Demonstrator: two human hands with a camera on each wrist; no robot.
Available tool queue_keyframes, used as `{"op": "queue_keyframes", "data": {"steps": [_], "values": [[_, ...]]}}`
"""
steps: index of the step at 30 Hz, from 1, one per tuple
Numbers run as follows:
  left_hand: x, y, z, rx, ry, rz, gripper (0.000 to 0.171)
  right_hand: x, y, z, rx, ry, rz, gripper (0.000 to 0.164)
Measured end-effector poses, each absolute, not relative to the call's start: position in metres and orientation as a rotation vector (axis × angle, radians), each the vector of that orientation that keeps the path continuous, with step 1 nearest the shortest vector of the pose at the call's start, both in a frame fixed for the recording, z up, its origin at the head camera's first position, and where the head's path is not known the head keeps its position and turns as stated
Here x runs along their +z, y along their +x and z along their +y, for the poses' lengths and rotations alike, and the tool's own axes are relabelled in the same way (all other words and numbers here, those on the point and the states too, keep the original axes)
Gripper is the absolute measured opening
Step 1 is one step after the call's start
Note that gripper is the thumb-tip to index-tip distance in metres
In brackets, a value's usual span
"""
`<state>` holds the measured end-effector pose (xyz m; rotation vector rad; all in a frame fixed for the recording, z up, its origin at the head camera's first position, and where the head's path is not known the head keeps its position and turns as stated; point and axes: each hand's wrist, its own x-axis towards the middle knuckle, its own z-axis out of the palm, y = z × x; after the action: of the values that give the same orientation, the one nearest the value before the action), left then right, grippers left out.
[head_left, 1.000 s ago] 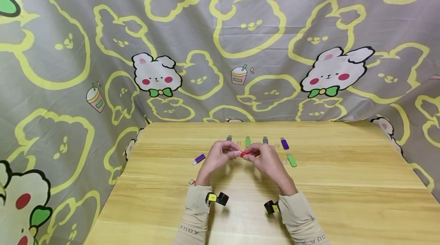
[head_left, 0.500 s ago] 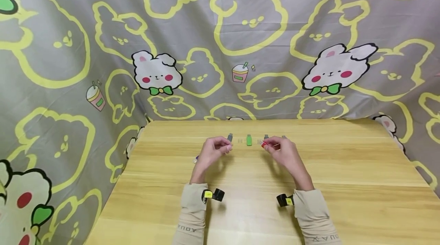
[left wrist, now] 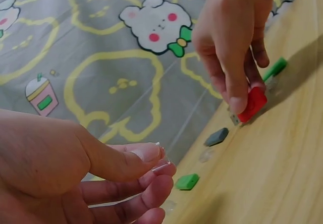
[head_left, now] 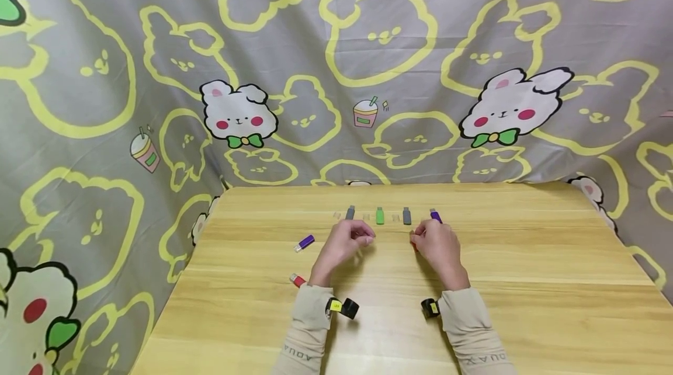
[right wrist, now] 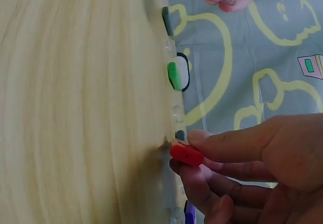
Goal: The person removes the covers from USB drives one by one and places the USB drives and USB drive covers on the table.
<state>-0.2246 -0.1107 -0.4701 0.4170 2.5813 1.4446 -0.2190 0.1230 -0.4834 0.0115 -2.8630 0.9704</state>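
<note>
My left hand [head_left: 344, 245] pinches a small clear plastic cap [left wrist: 162, 166] between thumb and fingers, above the table. To its right, my right hand [head_left: 435, 246] holds a red USB stick [left wrist: 253, 105] by thumb and fingertips, the metal plug showing in the left wrist view. The stick is low over the wood, and I cannot tell whether it touches. Beyond the hands lie a grey USB stick [head_left: 350, 212], a green USB stick [head_left: 380, 215] and another grey USB stick [head_left: 406, 215], with clear caps [head_left: 395, 218] between them. A purple USB stick [head_left: 435, 215] is partly hidden behind the right hand.
On the left of the wooden table [head_left: 236, 305] lie a capped purple USB stick [head_left: 304, 243] and another red USB stick [head_left: 297, 280], partly covered by the left arm. A patterned curtain [head_left: 310, 42] hangs behind and beside the table.
The hands, together at the red USB stick a second ago, have parted. The right hand carried the stick rightward, then lowered and turned it. The left hand moved left, then slightly back right.
</note>
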Motion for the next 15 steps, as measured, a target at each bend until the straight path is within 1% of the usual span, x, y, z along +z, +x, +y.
{"op": "queue_keyframes", "data": {"steps": [7, 15], "values": [[-0.475, -0.223, -0.101, 1.398, 0.416, 2.602, 0.007, -0.490, -0.220, 0.123, 0.924, -0.007, -2.891, 0.023], [-0.486, -0.230, -0.075, 1.309, 0.446, 2.655, 0.010, -0.486, -0.222, 0.126, 0.948, -0.010, -2.892, 0.020]]}}
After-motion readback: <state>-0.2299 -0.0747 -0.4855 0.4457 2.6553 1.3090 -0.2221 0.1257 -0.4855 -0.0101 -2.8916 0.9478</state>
